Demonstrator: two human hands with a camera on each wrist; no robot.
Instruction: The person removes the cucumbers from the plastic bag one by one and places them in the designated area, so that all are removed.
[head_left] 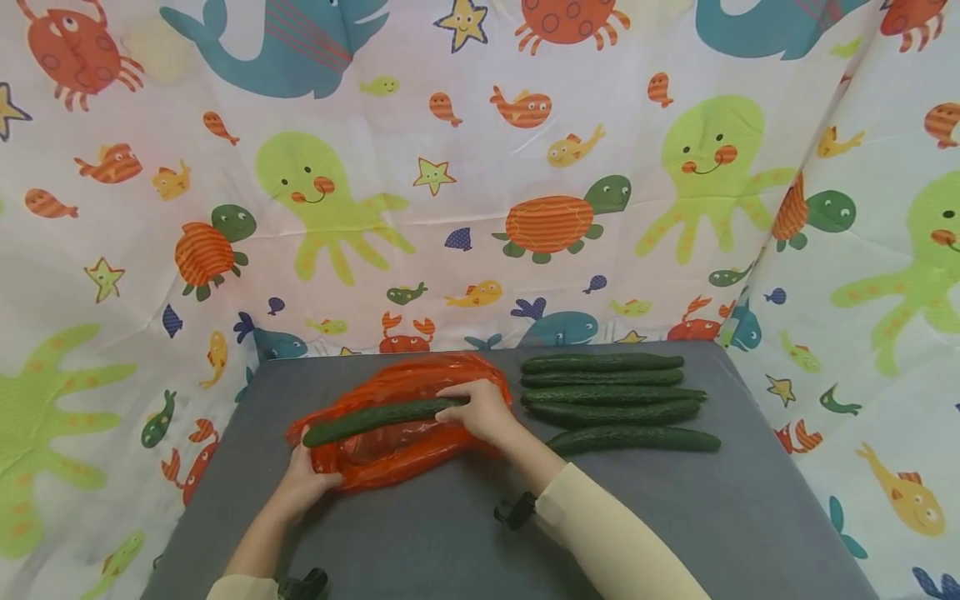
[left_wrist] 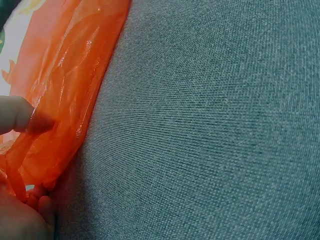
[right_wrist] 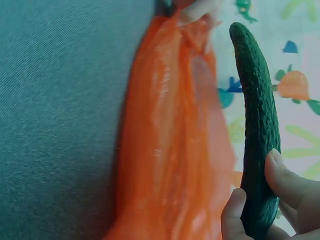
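Note:
My right hand (head_left: 483, 410) grips one end of a long dark green cucumber (head_left: 382, 418), thumb on one side and fingers on the other. In the right wrist view the same cucumber (right_wrist: 257, 115) shows a bumpy skin and a slight curve. Beneath it in the head view lies an orange plastic bag (head_left: 405, 473), spread on the table. My left hand (head_left: 300, 483) holds the bag's left end, near the cucumber's far tip. Seen from the left wrist, the thumb (left_wrist: 15, 114) lies against the thin orange film, with fingers lower down at its edge.
Several more cucumbers (head_left: 611, 396) lie side by side at the right of the bag. They rest on a grey cloth-covered table (head_left: 420, 542). A white curtain (head_left: 465, 317) printed with sea animals stands along the back and both sides.

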